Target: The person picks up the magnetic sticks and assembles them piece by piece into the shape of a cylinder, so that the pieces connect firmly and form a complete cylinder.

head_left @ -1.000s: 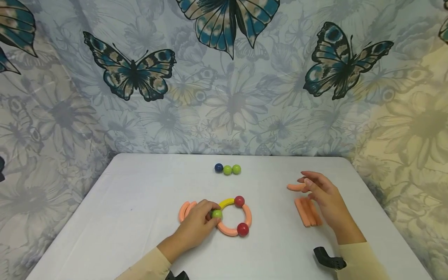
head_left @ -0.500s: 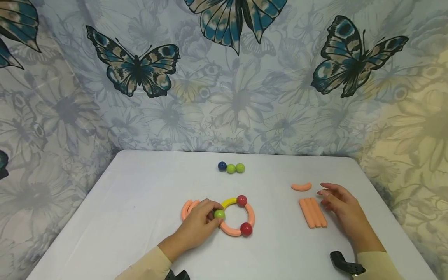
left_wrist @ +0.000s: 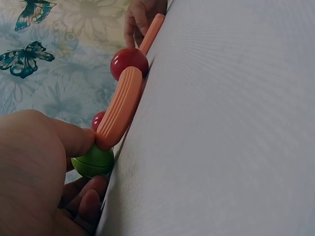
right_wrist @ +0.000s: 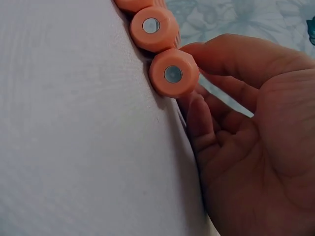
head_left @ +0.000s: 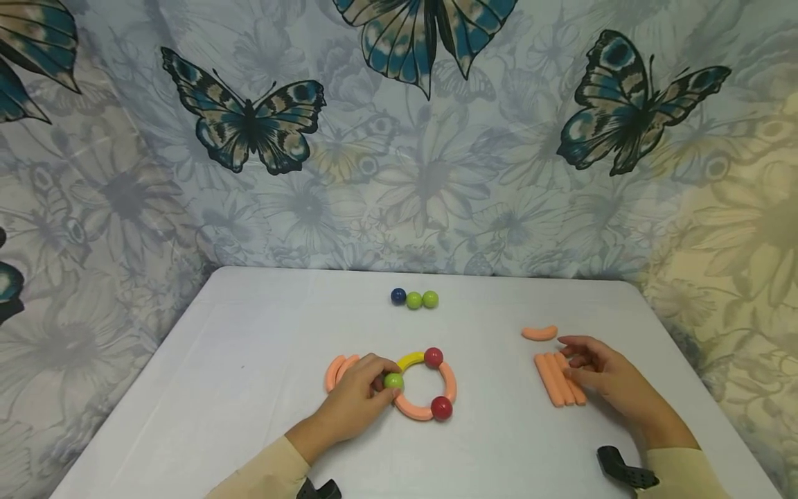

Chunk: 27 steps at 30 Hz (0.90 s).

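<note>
My left hand [head_left: 354, 396] pinches a green ball [head_left: 393, 381] between thumb and fingers. The ball belongs to a ring of curved orange bars [head_left: 413, 410], a curved yellow bar [head_left: 409, 360] and two red balls [head_left: 441, 408]. On the right, my right hand [head_left: 614, 378] has thumb and fingers around the outermost straight orange stick [right_wrist: 173, 73] of a side-by-side row [head_left: 555, 381]. Round metal discs show in the stick ends in the right wrist view. A loose curved orange piece [head_left: 539, 333] lies just beyond that row.
A dark blue ball [head_left: 398, 296] and two green balls [head_left: 422, 299] sit in a line toward the back of the white table [head_left: 280, 312]. Two curved orange bars [head_left: 334, 374] lie left of my left hand, partly hidden. A butterfly-patterned cloth [head_left: 424, 180] hangs behind.
My right hand let go of the loose curved orange piece, drew back to the right, then came in to the straight sticks. My left hand stays on the green ball.
</note>
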Motion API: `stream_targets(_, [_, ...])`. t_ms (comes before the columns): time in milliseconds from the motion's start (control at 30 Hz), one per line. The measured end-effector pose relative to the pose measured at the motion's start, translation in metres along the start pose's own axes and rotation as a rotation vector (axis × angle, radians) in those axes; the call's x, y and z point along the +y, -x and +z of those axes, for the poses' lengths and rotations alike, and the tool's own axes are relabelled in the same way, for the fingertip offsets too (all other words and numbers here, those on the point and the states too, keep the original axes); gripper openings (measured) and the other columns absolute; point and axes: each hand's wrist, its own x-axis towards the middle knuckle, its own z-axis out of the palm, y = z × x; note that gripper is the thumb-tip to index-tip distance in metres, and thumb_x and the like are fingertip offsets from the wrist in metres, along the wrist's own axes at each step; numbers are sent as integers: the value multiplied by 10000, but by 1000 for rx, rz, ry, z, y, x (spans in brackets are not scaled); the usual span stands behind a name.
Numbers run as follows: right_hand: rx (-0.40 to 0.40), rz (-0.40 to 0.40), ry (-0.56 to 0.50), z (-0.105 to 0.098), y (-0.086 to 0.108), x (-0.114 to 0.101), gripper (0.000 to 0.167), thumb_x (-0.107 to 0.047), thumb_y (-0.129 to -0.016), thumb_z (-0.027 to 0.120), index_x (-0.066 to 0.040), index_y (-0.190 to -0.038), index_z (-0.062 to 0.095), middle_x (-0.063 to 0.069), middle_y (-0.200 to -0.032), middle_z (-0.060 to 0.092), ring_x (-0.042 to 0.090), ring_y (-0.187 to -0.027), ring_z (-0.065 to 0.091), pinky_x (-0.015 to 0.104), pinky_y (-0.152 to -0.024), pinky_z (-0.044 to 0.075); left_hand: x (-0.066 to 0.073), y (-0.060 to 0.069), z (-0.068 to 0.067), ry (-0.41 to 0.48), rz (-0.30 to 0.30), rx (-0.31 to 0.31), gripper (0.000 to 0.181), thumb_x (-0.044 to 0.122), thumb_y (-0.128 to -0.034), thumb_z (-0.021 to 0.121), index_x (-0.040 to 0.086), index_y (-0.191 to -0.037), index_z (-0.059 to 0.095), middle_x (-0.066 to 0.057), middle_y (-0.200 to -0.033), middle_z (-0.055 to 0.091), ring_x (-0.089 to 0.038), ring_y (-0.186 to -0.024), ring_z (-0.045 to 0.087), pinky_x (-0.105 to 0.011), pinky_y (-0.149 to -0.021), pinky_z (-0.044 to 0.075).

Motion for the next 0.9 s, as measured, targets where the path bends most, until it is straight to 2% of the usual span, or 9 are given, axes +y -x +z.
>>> stream_targets(133, [-3, 90, 97, -3, 1, -4, 535, -87, -1057, 732, 94, -1508, 507, 175, -1256, 605, 134, -988, 619, 291, -770, 559, -1, 1, 0, -2, -2, -5, 234, 124, -1024, 784, 138, -1251, 729, 101, -1041, 608, -117, -897, 593, -263, -751, 528])
stream_targets(267, [0, 192, 243, -7, 0, -11, 558, -184, -1058, 751, 81, -1498, 532, 142, -1186, 620, 172, -962, 602, 310, -737, 541, -2, 0, 0, -10, -9, -8, 247, 129, -1024, 783, 148, -1263, 725, 110, -1051, 606, -106, -900, 589, -264, -752, 531])
stream_targets(500, [25, 243, 391, -11, -4, -18, 548, -257, -1043, 773, 70, -1445, 596, 96, -1117, 681, 238, -971, 632, 344, -727, 543, -4, -1, 1, -6, -24, -1, 261, 141, -1023, 786, 158, -1275, 719, 110, -1063, 615, -93, -896, 589, -266, -748, 539])
stream_targets(667, [-49, 315, 503, -12, -11, -25, 539, -288, -1042, 740, 100, -1388, 599, 127, -1077, 697, 203, -819, 641, 417, -706, 531, -5, 0, 1, 1, -24, 20, 257, 149, -1024, 786, 127, -1269, 710, 104, -1070, 628, -81, -887, 591, -264, -742, 543])
stream_targets(767, [-68, 353, 519, -14, -13, -31, 571, -322, -1050, 710, 117, -1393, 585, 179, -1123, 697, 232, -810, 661, 448, -725, 542, -5, 0, 1, 3, -21, 34, 253, 151, -1019, 793, 116, -1254, 706, 100, -1067, 633, -79, -882, 591, -262, -736, 542])
stream_targets(900, [23, 349, 473, -16, -9, -36, 590, -333, -1081, 685, 128, -1432, 569, 224, -1195, 681, 333, -972, 668, 441, -734, 559, -5, 0, 1, 13, -19, 42, 251, 148, -1014, 800, 102, -1243, 708, 99, -1056, 637, -79, -876, 592, -263, -734, 542])
